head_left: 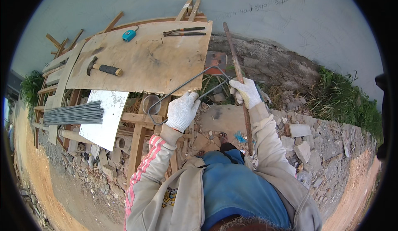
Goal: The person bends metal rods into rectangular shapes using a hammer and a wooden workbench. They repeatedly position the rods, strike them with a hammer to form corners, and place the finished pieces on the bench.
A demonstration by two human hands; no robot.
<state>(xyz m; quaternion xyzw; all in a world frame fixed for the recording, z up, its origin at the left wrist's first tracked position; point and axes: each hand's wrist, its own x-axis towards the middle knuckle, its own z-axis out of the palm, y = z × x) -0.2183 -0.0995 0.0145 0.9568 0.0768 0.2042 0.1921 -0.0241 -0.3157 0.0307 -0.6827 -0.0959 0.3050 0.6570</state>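
Nearest the camera, at the bottom centre of the frame, are a blue shirt (244, 189) and an open beige jacket (182, 198), its left sleeve striped pink. Its sleeves lead up to two hands in white knitted gloves. The left hand (182, 111), at the centre, is closed around one side of a bent rod (176, 91), a thin grey bar shaped into a long, narrow rectangular frame that slants from lower left to upper right. The right hand (246, 92), right of centre, grips a brown bar (235, 53) that stands nearly upright in the frame, running above and below the fist; the upper right end of the bent rod reaches this glove, but whether the fingers also hold it cannot be told. Just beyond the left hand, the bench (141, 61) has a worn plywood top filling the upper left. On it lie a hammer (108, 69) with its head to the left, a teal tape measure (129, 35) near the far edge, and pincers (184, 31) near the upper right corner. At the left, a bundle of grey rods (74, 113) lies partly across a white board (105, 127). Rubble (304, 150) and grass (344, 94) spread at the right, below a grey wall (323, 28) along the top.
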